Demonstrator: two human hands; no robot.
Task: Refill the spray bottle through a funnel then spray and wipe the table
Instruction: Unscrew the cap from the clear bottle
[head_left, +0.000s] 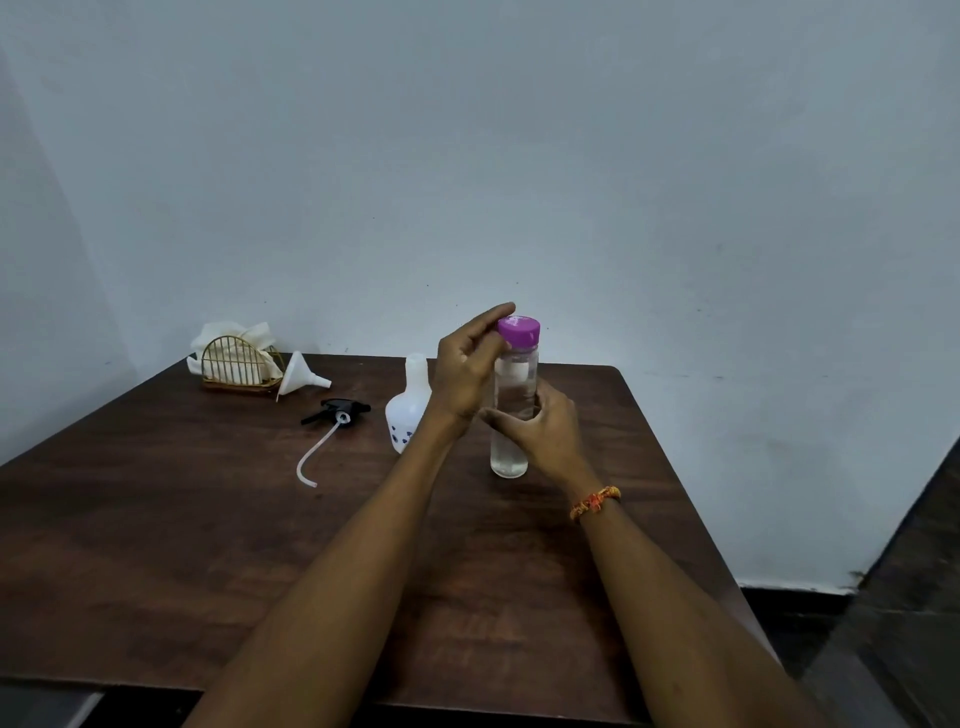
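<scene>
At the far left of the worktop (208, 545), a gold wire holder (240, 364) is keeping some soft white cloths (234, 332). They look light and floppy, easy to pinch anywhere. Just beside it, a white funnel (301, 375) is lying on its side; it looks light and stiff, best taken by its wide rim. Next, the black spray head (340, 408) is lying loose with its thin bendy tube (317, 457) trailing toward the person. The white spray bottle (408, 410) is standing open near the middle, partly behind the left arm. What is in it cannot be seen. It looks light and may tip easily, so holding its fat body seems wise.

The left hand (462, 371) is curling its fingers at the purple cap (518, 332) of the clear bottle (511, 415). The right hand (540, 428) is gripping the middle of that bottle, which is standing on the worktop. It is holding clear liquid nearly to the top, so it is probably heavy and maybe slippery.
</scene>
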